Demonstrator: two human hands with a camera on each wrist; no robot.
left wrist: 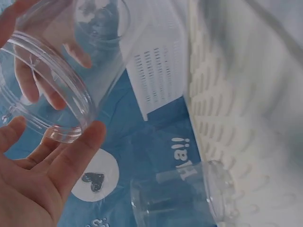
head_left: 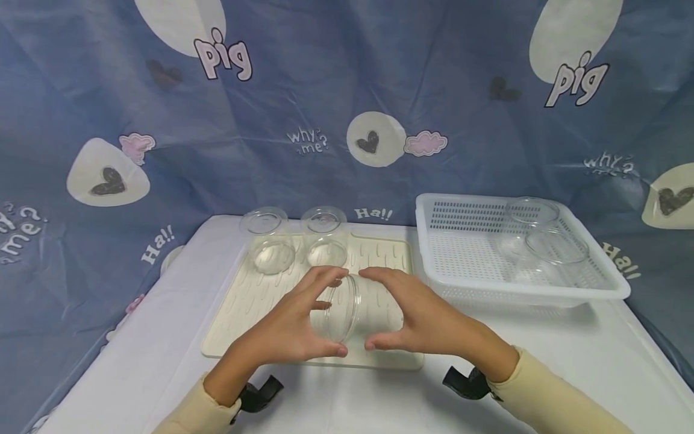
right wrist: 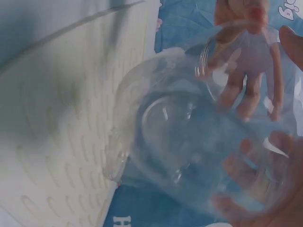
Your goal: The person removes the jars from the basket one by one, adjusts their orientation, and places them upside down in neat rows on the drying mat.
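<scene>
We see the left hand [head_left: 287, 325] with its fingers and thumb curved apart round the ringed rim of a clear jar [head_left: 343, 310], while the right hand [head_left: 428, 316] arches round the jar's body, thumb below and fingers above. The jar lies sideways between the two palms, its rim toward the left hand, and is raised above a cream mat [head_left: 233, 319] covered in short ridges. In the wrist views we can see fingers through its transparent wall; the right one is hazy, so we cannot tell exactly where each right fingertip touches. Farther back, at the mat's far left, stand two more clear containers, a left jar [head_left: 273, 256] and a right jar [head_left: 326, 252], side by side and on end; we cannot tell for sure which end is down. Right of the mat, a white slatted basket [head_left: 444, 253] holds two clear vessels near its right side, a rear one [head_left: 512, 232] and a front one [head_left: 555, 246]. All of this is on a white tablecloth [head_left: 374, 401]. Behind hangs a blue backdrop [head_left: 271, 120] that carries the writing: "pig" twice in outlined pale letters, "why me?" near the centre, "why" again at the right, and "Ha!!" at the left, in the middle and at the right, among dark hearts and pink clouds.
</scene>
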